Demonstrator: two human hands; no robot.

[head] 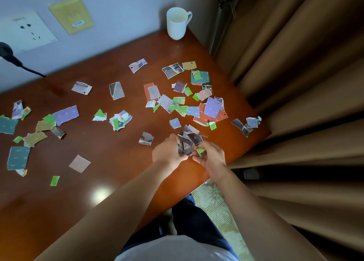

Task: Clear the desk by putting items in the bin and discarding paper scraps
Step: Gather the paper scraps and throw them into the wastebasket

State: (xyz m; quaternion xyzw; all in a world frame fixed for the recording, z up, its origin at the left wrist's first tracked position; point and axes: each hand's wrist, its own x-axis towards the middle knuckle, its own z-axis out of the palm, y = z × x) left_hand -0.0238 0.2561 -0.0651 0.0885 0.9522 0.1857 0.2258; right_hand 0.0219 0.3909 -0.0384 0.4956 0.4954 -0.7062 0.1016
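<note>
My left hand (169,152) grips a wad of torn grey paper scraps (188,142) over the reddish-brown wooden desk (122,162); my right hand (212,158) pinches a green scrap (201,152). Loosely held, pieces may slip floorward.

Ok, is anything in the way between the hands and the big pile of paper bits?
Nothing blocks it. The left hand and right hand hold scraps; only bare desk and a loose lilac scrap lie before the big pile. The white mug stands far back in the corner.
</note>
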